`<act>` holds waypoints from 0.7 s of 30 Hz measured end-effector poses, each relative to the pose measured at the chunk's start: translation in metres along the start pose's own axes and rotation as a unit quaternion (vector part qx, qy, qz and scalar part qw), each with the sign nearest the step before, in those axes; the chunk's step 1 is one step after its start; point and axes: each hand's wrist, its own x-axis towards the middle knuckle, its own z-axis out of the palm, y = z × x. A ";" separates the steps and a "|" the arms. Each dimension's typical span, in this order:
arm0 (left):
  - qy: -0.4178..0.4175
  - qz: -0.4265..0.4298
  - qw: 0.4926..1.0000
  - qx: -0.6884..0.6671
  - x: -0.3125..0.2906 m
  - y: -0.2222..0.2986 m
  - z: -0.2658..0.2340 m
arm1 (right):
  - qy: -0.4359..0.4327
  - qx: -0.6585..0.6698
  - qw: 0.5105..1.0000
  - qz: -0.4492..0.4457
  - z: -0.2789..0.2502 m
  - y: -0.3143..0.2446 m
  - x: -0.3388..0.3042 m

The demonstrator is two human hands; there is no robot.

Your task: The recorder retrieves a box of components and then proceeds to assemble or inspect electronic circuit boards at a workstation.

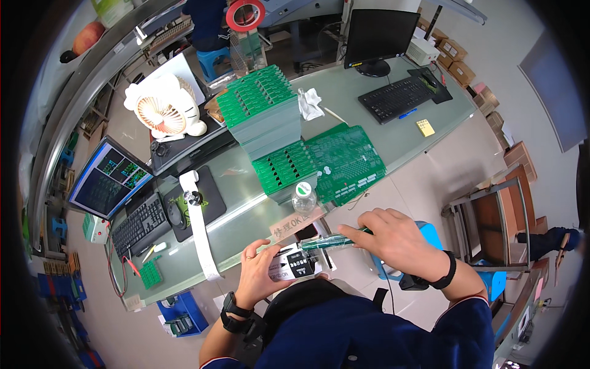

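Observation:
My left hand (258, 270) is closed around a small black-and-white printed box (299, 264), held low in front of my body. Closed as well, my right hand (393, 240) grips a long, slim, shiny green piece (335, 241) whose exact kind I cannot make out. Its left end meets the upper edge of the box; whether it goes inside is unclear. Just beyond, at the table's edge, stands a clear bottle (303, 198) with a green-and-white cap. A large green circuit board (347, 163) lies behind it, beside stacks of smaller green boards (258, 95).
On the glass-topped table (246, 178) are a keyboard (396, 98), a monitor (379, 40), a white fan (166, 107) and a paper strip (200, 230). A second screen (110, 178) stands left. Below are a blue bin (184, 313) and a blue stool (430, 234).

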 end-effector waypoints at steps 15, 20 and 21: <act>-0.048 -0.082 0.978 -0.187 0.004 0.006 0.011 | 0.045 -0.110 0.987 -0.112 -0.033 -0.010 -0.007; -0.036 -0.076 0.983 -0.162 0.007 0.010 0.010 | 0.073 -0.114 0.977 -0.165 -0.029 -0.018 -0.007; -0.046 -0.067 0.983 -0.166 0.009 0.012 0.009 | 0.065 -0.100 0.979 -0.163 -0.028 -0.018 -0.006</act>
